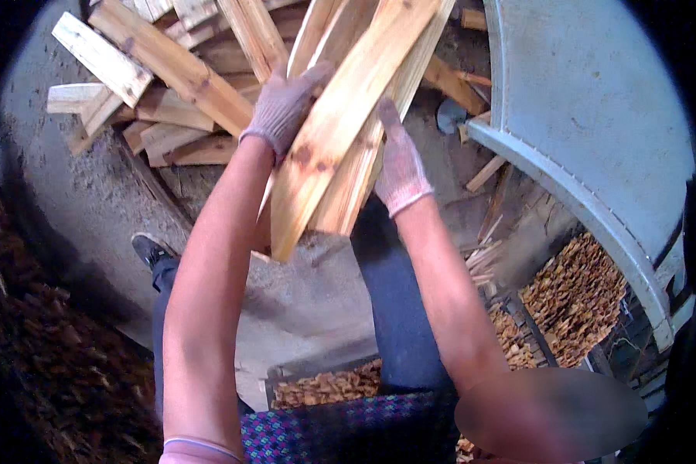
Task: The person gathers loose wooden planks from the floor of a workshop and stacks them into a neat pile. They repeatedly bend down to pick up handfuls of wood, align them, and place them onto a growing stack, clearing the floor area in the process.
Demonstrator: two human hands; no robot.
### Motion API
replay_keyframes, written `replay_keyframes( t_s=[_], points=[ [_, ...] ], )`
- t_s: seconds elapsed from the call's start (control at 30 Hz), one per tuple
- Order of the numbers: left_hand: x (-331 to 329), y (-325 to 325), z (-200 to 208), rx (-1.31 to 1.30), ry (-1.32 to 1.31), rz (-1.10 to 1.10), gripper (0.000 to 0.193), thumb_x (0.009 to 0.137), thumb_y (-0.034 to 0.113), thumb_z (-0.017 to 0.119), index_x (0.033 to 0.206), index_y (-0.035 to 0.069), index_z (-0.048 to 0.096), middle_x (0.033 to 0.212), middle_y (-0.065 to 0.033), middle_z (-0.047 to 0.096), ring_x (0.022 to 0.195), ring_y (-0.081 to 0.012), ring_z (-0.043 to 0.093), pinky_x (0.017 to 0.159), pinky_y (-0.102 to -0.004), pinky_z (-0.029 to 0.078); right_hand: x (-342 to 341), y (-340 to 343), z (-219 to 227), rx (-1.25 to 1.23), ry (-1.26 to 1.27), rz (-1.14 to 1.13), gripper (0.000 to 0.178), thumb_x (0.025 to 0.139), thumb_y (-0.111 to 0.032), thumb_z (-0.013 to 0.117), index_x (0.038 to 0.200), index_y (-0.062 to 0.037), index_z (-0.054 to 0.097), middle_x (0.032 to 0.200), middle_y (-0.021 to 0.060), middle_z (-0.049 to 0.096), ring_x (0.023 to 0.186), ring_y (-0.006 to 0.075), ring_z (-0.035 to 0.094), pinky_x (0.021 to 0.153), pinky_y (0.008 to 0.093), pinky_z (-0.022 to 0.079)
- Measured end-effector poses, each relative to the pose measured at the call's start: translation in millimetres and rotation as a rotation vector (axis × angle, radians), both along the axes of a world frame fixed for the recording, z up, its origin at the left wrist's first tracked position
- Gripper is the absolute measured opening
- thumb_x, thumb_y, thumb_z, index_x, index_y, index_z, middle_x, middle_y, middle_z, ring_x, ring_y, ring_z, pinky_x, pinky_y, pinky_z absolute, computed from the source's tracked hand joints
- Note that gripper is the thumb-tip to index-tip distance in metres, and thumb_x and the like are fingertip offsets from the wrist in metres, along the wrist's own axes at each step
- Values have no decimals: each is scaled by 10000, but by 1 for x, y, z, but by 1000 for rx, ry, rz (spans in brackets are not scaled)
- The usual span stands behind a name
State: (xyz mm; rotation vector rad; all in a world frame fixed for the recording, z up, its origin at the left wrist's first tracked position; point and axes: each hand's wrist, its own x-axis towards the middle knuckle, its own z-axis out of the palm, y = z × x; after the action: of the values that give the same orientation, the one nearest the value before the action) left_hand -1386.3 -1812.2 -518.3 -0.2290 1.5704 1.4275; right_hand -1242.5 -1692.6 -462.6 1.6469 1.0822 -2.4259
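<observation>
Between my two gloved hands is a stack of long, rough-sawn wooden boards (356, 93), tilted with its lower ends toward me. My left hand (284, 110), in a knitted whitish glove, is closed on the stack's left side, its fingertips partly hidden by the boards. On the opposite side my right hand (401, 164) grips the edge, thumb lying along the boards and its other fingers out of sight underneath. The top board is pale yellow with dark knots near its lower end.
A loose pile of boards (182, 73) lies on the concrete floor (69, 185) at the far left. To the right stands a light-blue metal machine table (588, 85) with a curved edge. Wood chips (576, 298) fill spaces at the lower right; more chips (329, 387) lie before me.
</observation>
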Motion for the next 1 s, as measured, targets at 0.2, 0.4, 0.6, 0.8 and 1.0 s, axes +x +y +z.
replay_keyframes(
  t_s=[0.2,0.4,0.6,0.8,1.0],
  points=[
    [12,8,55,-357,262,-133,665,897,511,693,1254,-49,658,1067,-284,741,1038,-347,734,916,-431,541,-5,-1,50,54,-138,109,875,898,-614,730,1390,89,556,1262,169,670,1110,250,672,969,376,545],
    [64,-16,200,-543,174,-158,570,876,491,704,1183,10,692,1026,-276,740,1020,-387,730,896,-454,545,63,-18,158,-115,-226,126,809,949,-603,670,1412,47,539,1265,140,682,1106,227,689,963,381,559],
    [151,-54,313,-629,76,-59,519,853,480,755,1093,21,716,916,-233,753,916,-377,752,816,-462,561,122,-28,282,-253,-376,232,693,986,-510,669,1375,55,570,1236,112,694,1102,188,671,988,356,537],
    [218,-108,373,-661,-31,24,437,847,389,761,1036,-1,706,897,-233,750,888,-372,751,799,-453,559,156,-57,348,-278,-517,416,720,992,-535,651,1345,91,600,1251,138,688,1094,183,670,973,340,541],
    [252,-170,426,-745,-168,201,440,881,369,738,1029,-45,707,892,-254,749,865,-385,755,782,-458,563,151,-98,388,-256,-683,862,811,939,-624,678,1287,108,645,1169,137,717,1055,181,665,929,322,532]
  ],
)
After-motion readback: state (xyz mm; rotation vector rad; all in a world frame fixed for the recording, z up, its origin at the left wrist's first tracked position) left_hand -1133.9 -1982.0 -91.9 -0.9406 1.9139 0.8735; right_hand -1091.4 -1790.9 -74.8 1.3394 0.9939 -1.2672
